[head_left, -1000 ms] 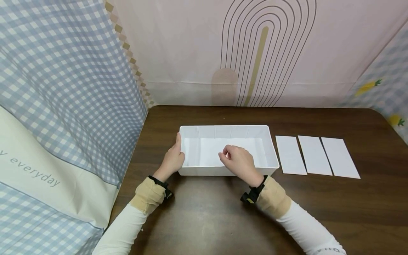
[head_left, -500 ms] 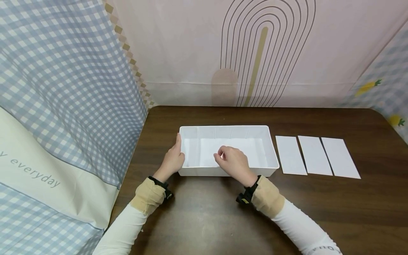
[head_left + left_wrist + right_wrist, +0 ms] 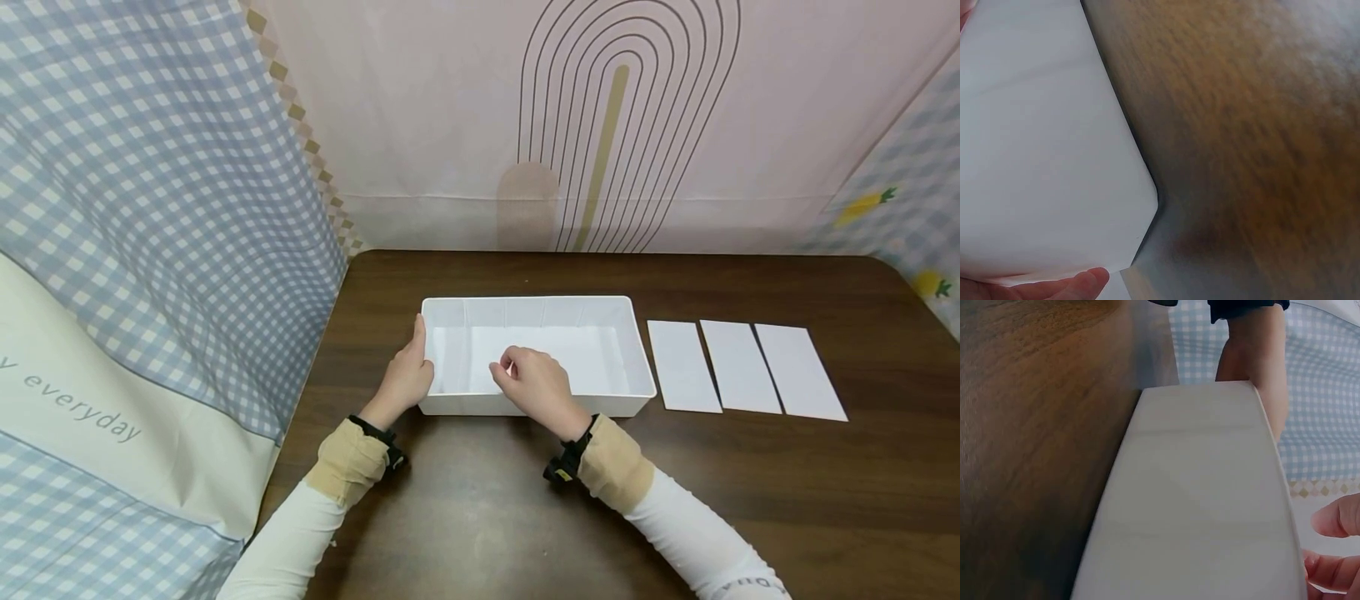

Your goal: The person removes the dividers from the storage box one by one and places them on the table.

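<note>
A white rectangular bin (image 3: 525, 405) stands on the table; its visible floor is bare. At its left end is my left hand (image 3: 405, 372), index finger straight along the outer wall and thumb over the rim. The left wrist view shows fingers (image 3: 1088, 282) against the bin's side, below its long outer face (image 3: 1054, 137). My right hand (image 3: 534, 383) hovers over the front rim, fingers loosely bent, thumb and index forming a ring. Thumb and fingers stand apart beside the bin's edge in the right wrist view, and I see nothing between them.
Several things lie about: three white cards (image 3: 684, 365) sit in a row right of the bin on the dark wooden table (image 3: 480, 500). Blue checked cloth (image 3: 187, 208) hangs at the left, and a pale patterned cloth (image 3: 420, 125) rises behind the table.
My right hand has slid left along the bin's front rim, its fingers keeping their bent shape. The left hand, the bin and the cards stay put.
</note>
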`<action>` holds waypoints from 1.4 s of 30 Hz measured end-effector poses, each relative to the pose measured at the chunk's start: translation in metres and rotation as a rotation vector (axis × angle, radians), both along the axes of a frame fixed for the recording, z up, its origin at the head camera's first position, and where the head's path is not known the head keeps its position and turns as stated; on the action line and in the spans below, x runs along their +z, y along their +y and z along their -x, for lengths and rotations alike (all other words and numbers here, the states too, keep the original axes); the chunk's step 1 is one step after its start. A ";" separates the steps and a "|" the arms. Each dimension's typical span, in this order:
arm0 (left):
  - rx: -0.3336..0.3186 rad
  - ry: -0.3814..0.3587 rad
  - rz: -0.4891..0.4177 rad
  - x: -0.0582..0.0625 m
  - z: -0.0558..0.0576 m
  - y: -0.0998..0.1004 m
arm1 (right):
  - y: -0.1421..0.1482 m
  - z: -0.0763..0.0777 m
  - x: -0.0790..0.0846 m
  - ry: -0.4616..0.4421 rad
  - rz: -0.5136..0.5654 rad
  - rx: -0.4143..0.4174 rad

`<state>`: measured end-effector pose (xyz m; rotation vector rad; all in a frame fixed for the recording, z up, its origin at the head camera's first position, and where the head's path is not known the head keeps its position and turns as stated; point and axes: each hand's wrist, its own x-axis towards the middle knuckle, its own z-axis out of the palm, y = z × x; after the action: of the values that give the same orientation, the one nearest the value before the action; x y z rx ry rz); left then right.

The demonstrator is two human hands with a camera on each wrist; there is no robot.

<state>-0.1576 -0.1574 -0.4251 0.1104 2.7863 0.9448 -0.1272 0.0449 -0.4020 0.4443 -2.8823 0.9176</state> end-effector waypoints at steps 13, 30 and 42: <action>0.002 0.012 0.003 -0.001 0.001 0.000 | -0.012 -0.001 -0.005 0.009 0.007 0.012; 0.008 0.018 0.018 0.002 0.000 0.001 | -0.029 0.003 -0.005 0.015 -0.023 0.034; 0.005 0.015 0.008 0.001 -0.001 0.001 | -0.035 0.004 -0.006 -0.053 -0.038 0.016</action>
<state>-0.1568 -0.1567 -0.4244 0.1098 2.8053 0.9376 -0.1309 0.0098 -0.4075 0.4530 -2.9529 0.8916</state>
